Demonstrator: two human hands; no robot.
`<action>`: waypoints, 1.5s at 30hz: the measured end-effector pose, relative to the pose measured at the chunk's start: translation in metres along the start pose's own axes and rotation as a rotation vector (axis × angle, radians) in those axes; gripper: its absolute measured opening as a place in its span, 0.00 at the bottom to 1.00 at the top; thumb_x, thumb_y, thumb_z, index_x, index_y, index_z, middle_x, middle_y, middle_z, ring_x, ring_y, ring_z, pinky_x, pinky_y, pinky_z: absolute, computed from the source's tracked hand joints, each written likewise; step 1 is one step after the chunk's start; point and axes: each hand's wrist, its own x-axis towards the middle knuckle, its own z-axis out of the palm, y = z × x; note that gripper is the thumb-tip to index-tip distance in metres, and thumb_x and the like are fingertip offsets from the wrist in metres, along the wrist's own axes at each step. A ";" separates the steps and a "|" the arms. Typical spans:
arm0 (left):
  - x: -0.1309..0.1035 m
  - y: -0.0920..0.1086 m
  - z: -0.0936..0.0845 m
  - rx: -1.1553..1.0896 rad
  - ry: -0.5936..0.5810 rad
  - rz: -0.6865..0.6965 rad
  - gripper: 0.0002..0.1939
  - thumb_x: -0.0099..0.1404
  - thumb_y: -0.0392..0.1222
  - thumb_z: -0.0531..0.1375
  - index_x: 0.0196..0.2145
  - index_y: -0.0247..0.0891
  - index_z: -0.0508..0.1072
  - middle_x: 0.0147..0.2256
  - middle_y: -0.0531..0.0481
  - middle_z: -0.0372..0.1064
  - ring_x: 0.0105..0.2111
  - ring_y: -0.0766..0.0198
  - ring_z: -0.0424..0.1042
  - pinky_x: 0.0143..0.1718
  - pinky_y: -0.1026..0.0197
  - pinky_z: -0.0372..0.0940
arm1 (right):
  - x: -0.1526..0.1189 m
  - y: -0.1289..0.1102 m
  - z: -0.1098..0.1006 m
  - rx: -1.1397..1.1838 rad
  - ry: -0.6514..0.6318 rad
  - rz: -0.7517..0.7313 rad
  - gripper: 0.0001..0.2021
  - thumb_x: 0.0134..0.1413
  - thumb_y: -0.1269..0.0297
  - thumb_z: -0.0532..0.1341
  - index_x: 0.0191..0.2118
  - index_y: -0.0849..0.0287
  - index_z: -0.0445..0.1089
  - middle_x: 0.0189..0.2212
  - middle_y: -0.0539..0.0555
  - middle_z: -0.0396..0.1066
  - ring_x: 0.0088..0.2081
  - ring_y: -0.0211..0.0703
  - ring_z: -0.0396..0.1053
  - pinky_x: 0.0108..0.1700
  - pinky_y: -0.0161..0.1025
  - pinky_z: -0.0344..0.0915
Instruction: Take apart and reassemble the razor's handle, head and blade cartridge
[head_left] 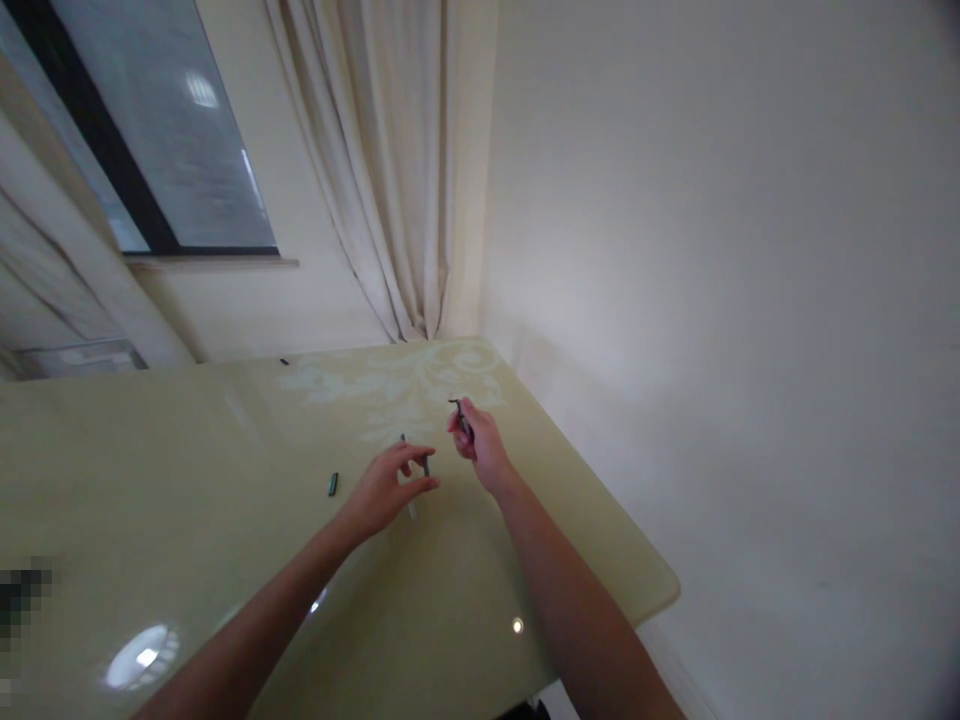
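My left hand [394,485] is above the table, with a small dark piece [426,465] pinched upright between thumb and fingertips. To its right, my right hand [478,440] is closed around a dark, slim object [464,424] with a thin tip pointing left. The two hands are apart. A thin stick-like item [412,510] shows partly behind my left hand, its middle hidden by the fingers. On the tabletop left of my hands lies a small dark green piece [333,485].
The glossy yellow-green table [225,480] meets a white wall [712,300] on the right. A tiny dark piece [284,362] lies near its far edge. Beyond are a curtain [390,170] and a window [187,130]. A blurred dark shape [21,600] is at far left.
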 end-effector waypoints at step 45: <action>-0.057 -0.082 -0.048 0.098 0.340 -0.229 0.18 0.62 0.54 0.67 0.46 0.43 0.82 0.46 0.43 0.75 0.41 0.51 0.74 0.47 0.47 0.68 | -0.042 0.025 0.052 -0.195 -0.035 0.040 0.27 0.54 0.36 0.67 0.29 0.60 0.73 0.17 0.42 0.51 0.18 0.30 0.44 0.20 0.34 0.39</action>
